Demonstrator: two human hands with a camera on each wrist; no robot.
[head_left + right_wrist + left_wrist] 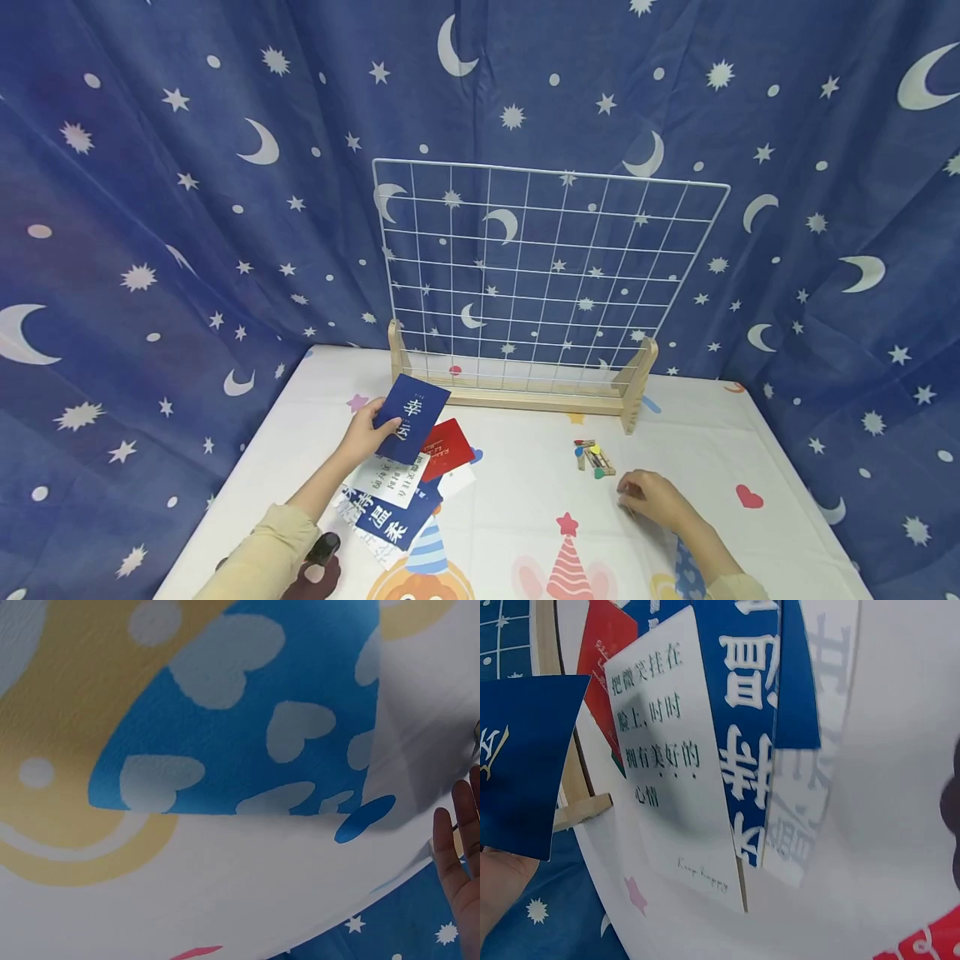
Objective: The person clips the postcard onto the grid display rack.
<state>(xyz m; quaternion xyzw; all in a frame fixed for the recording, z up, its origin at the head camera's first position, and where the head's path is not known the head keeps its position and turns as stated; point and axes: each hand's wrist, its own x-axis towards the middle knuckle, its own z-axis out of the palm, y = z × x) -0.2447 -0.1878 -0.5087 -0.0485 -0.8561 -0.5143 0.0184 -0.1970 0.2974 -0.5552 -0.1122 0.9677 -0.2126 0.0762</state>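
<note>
My left hand grips a dark blue card with pale lettering by its left edge, thumb over its face. In the left wrist view that card is at the left, above the other cards. Below it on the table overlap a white card with dark writing, a red card and blue cards with large white characters. My right hand is low over the table, pinching a small wooden clothespin, mostly hidden by the fingers. Several wooden clothespins with coloured dots lie just left of it.
A white wire grid stands upright in a wooden base at the back of the table. Blue star-and-moon curtains surround the table. The white tablecloth has printed figures. A dark object shows beside the left sleeve.
</note>
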